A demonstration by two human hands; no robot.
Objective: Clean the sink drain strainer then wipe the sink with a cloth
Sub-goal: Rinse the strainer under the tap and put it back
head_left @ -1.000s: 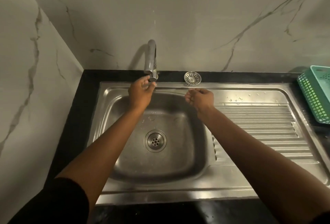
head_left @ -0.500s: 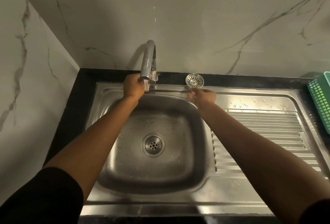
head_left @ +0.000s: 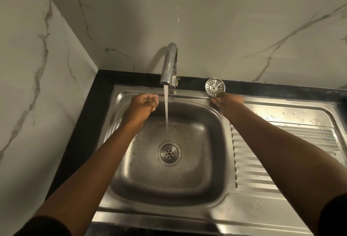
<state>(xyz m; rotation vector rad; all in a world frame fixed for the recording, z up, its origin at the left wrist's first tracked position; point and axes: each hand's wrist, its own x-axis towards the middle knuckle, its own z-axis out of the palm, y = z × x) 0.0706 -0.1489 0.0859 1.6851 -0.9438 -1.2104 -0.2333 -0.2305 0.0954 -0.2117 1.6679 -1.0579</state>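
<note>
Water runs from the faucet in a thin stream into the steel sink, landing just behind the drain. The left hand hangs beside the stream, fingers loosely curled, holding nothing. The right hand reaches to the sink's back rim, fingertips touching the drain strainer, which leans at the black counter edge; whether it grips the strainer I cannot tell.

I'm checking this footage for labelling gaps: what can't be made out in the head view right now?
- Right hand: its fingers curl away from the camera, so contact with the strainer is unclear.
- Left hand: curled beside the water stream; anything inside is hidden.
- Tap handle: hidden behind the spout.
</note>
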